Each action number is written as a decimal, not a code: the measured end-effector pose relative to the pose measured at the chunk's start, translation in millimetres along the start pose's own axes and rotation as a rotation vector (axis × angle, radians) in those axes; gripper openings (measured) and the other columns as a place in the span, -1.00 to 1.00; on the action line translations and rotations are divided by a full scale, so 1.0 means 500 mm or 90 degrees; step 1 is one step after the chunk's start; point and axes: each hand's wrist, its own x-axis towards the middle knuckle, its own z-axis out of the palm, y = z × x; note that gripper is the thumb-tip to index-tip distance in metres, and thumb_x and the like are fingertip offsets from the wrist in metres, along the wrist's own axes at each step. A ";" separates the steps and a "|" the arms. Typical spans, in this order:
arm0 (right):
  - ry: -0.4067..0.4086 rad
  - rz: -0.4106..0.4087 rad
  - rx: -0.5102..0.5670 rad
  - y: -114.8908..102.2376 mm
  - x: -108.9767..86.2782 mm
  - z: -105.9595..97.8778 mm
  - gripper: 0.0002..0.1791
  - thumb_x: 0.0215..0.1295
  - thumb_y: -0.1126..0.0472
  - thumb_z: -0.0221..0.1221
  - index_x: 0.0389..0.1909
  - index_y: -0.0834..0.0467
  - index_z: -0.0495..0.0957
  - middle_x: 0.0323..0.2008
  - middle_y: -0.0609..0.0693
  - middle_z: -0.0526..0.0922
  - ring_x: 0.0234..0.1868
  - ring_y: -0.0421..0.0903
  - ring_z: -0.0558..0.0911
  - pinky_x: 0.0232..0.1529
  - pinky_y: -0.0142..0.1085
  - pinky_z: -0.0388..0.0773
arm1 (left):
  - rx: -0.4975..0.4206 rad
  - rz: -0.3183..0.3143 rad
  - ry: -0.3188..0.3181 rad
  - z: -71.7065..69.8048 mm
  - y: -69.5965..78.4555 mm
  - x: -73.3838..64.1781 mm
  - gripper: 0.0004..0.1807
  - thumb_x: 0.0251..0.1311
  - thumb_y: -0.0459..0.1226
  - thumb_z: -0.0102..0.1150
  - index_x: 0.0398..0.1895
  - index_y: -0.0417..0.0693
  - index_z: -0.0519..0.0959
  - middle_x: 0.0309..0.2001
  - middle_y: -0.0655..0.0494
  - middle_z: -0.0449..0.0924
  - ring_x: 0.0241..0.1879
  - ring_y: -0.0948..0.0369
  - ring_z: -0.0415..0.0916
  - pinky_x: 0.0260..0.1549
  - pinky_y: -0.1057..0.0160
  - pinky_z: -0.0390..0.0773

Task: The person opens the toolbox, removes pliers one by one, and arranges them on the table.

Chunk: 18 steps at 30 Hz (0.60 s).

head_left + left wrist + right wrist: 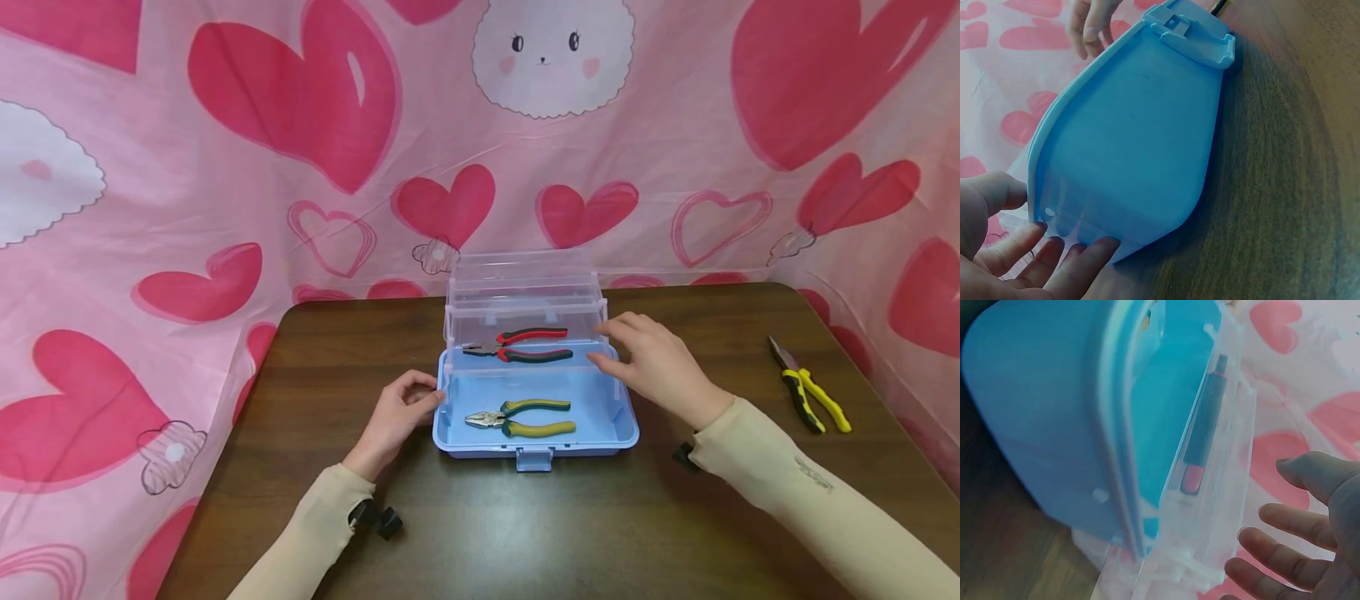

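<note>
A blue toolbox (468, 452) stands with its clear lid (525, 267) raised and a clear tray up inside. Red-and-black pliers (536, 357) lie on that tray. Below them, on the box floor, are green-and-yellow pliers (542, 430). My left hand (397, 417) grips the box's left end, thumb at the rim and fingers against the outer wall (1122, 137). Beside the tray's right end, my right hand (660, 362) holds nothing; its fingers are spread. In the right wrist view a gap separates these fingers (1291, 562) from the clear tray (1235, 462).
Yellow-and-black long-nose pliers (825, 402) lie on the brown table (570, 525), to the right of the toolbox. A pink cloth (450, 142) with hearts hangs behind the table and along its sides. The box's front latch (534, 460) hangs down.
</note>
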 end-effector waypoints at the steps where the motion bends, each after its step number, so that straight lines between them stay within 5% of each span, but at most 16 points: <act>1: -0.007 -0.003 0.002 -0.003 0.005 0.002 -0.55 0.26 0.17 0.46 0.13 0.24 0.66 -0.01 0.19 0.68 -0.04 0.17 0.66 -0.05 0.16 0.70 | 0.000 -0.001 0.002 0.000 0.000 0.000 -0.70 0.41 -0.30 0.29 0.09 -0.27 0.53 0.01 -0.22 0.69 -0.15 0.11 0.69 -0.06 0.18 0.75; 9: -0.049 -0.025 0.044 -0.020 0.044 0.012 -0.44 0.24 0.14 0.47 0.25 0.16 0.61 0.20 0.15 0.63 0.19 0.18 0.64 0.13 0.20 0.63 | 0.010 0.001 0.006 0.000 0.000 0.000 -0.71 0.42 -0.30 0.29 0.09 -0.26 0.53 0.02 -0.24 0.68 -0.14 0.08 0.69 -0.05 0.16 0.75; 18: -0.086 -0.046 0.015 -0.047 0.087 0.041 -0.45 0.23 0.04 0.49 0.22 0.12 0.66 0.13 0.14 0.67 0.07 0.12 0.69 0.04 0.09 0.70 | 0.009 0.001 -0.006 -0.002 -0.004 0.001 -0.69 0.43 -0.28 0.28 0.11 -0.25 0.52 0.03 -0.22 0.68 -0.13 0.09 0.68 -0.03 0.14 0.74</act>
